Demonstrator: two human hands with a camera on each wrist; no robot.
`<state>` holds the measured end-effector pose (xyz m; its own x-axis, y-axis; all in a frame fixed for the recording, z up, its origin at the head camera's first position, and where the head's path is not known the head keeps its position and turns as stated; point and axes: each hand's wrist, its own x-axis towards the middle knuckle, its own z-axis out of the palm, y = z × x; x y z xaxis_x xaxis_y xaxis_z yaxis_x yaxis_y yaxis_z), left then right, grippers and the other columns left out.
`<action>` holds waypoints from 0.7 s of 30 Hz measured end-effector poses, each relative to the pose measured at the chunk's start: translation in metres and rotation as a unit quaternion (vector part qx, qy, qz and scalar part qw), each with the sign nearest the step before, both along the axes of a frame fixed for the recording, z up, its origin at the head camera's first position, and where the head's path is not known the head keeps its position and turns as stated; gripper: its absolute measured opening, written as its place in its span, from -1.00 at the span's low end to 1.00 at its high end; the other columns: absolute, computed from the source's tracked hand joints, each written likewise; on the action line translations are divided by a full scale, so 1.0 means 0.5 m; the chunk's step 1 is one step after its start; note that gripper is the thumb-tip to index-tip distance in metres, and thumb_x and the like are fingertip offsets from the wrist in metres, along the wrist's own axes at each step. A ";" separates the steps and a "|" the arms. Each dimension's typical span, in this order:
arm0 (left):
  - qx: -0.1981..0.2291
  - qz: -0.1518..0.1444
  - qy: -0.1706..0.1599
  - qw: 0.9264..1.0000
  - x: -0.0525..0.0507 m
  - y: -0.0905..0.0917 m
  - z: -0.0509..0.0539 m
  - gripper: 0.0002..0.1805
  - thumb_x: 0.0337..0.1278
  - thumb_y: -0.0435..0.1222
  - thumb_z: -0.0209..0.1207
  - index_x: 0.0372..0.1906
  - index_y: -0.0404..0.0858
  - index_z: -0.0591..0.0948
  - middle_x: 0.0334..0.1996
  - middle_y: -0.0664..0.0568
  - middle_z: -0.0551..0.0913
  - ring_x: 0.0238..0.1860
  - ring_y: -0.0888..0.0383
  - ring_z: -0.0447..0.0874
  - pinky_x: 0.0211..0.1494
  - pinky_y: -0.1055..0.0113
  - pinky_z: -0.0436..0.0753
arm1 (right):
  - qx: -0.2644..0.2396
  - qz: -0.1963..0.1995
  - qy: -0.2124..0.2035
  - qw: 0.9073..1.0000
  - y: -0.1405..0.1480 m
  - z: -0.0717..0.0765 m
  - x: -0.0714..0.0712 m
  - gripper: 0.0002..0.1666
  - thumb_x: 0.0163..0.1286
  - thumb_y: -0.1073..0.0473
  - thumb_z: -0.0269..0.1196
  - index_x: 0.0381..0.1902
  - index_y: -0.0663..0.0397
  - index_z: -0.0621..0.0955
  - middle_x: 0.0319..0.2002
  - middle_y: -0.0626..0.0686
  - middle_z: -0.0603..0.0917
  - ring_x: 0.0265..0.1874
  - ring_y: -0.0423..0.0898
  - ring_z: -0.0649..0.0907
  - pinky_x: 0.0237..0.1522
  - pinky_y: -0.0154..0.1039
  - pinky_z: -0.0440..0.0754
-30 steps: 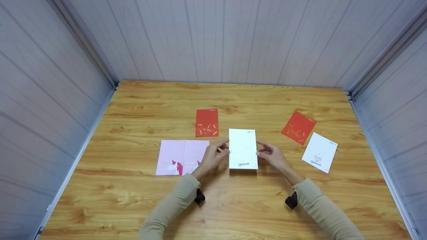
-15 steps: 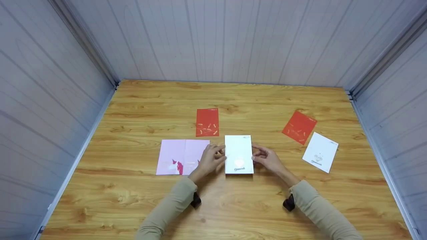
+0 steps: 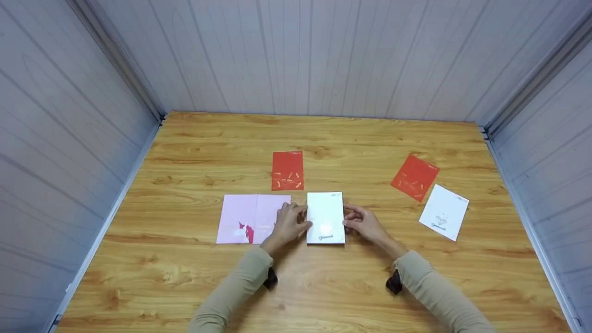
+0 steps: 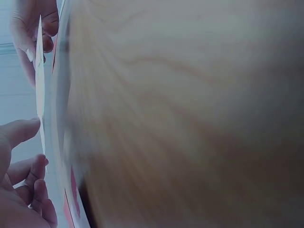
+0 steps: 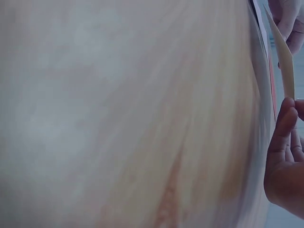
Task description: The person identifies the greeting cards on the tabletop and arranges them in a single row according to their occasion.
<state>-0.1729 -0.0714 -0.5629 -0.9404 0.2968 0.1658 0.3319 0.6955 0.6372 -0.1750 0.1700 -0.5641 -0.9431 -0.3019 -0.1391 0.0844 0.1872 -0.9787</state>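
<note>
A white card (image 3: 325, 215) with dark lettering near its bottom edge is held upright-side-on to the camera by both hands. My left hand (image 3: 287, 225) pinches its left edge between thumb and fingers, and my right hand (image 3: 368, 226) pinches the right edge. In the left wrist view the card (image 4: 40, 80) appears edge-on as a thin strip, raised off the table. The right wrist view shows the same card (image 5: 285, 66) slightly bent or folded. Beside my left hand lies an open pink card (image 3: 238, 215) with a magenta figure; the hand covers part of its right half.
A red card (image 3: 287, 171) lies behind the pink one. To the right are another red card (image 3: 415, 178) and a white card with a heart-like drawing (image 3: 444, 212), both turned at an angle. Pale panels (image 3: 286, 55) wall the wooden table (image 3: 185, 286) at the back and sides.
Both hands have carried the white card left and toward the person, down closer to the table. The other cards have stayed in place.
</note>
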 end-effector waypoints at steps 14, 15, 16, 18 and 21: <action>-0.088 0.023 -0.044 0.995 -0.001 0.001 0.005 -0.52 -0.21 -0.13 0.31 -0.10 -0.28 0.58 -0.52 0.09 0.36 -0.39 0.09 0.22 -0.36 0.23 0.19 | 0.013 0.000 -0.025 1.000 -0.023 -0.008 0.002 -0.42 0.10 0.45 0.18 0.13 0.37 0.35 -0.46 0.12 0.54 -0.67 -0.13 0.50 -0.66 -0.33 0.45; -0.090 0.023 -0.044 0.995 -0.001 0.001 0.005 -0.55 -0.21 -0.13 0.31 -0.14 -0.28 0.59 -0.53 0.09 0.34 -0.40 0.09 0.22 -0.36 0.23 0.18 | 0.013 0.001 -0.024 1.000 -0.025 -0.008 0.002 -0.42 0.10 0.46 0.18 0.12 0.39 0.34 -0.47 0.11 0.54 -0.67 -0.13 0.51 -0.65 -0.33 0.45; -0.091 0.023 -0.044 0.995 -0.001 0.001 0.005 -0.56 -0.21 -0.13 0.31 -0.16 -0.27 0.59 -0.53 0.10 0.33 -0.40 0.09 0.22 -0.37 0.23 0.17 | 0.011 0.000 -0.024 1.000 -0.026 -0.008 0.002 -0.42 0.09 0.47 0.18 0.12 0.40 0.34 -0.48 0.11 0.54 -0.67 -0.13 0.51 -0.65 -0.32 0.46; -0.095 0.024 -0.040 0.994 0.000 0.000 0.004 -0.60 -0.21 -0.13 0.31 -0.20 -0.26 0.59 -0.54 0.10 0.32 -0.41 0.09 0.21 -0.37 0.23 0.17 | 0.011 -0.003 -0.022 1.000 -0.030 -0.007 0.001 -0.42 0.07 0.49 0.18 0.11 0.41 0.35 -0.49 0.10 0.54 -0.67 -0.13 0.51 -0.64 -0.32 0.47; -0.095 0.027 -0.037 0.994 0.001 -0.002 0.003 -0.59 -0.21 -0.13 0.31 -0.19 -0.26 0.59 -0.53 0.10 0.33 -0.40 0.08 0.22 -0.36 0.22 0.18 | 0.017 -0.005 -0.021 1.000 -0.033 -0.005 0.000 -0.43 0.07 0.50 0.18 0.10 0.43 0.35 -0.50 0.10 0.53 -0.68 -0.13 0.51 -0.64 -0.31 0.48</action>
<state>-0.1726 -0.0725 -0.5613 -0.9631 0.2659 0.0412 0.2488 0.8214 0.5133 -0.1748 0.1534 -0.5667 -0.9395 -0.2863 -0.1881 0.1268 0.2195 -0.9673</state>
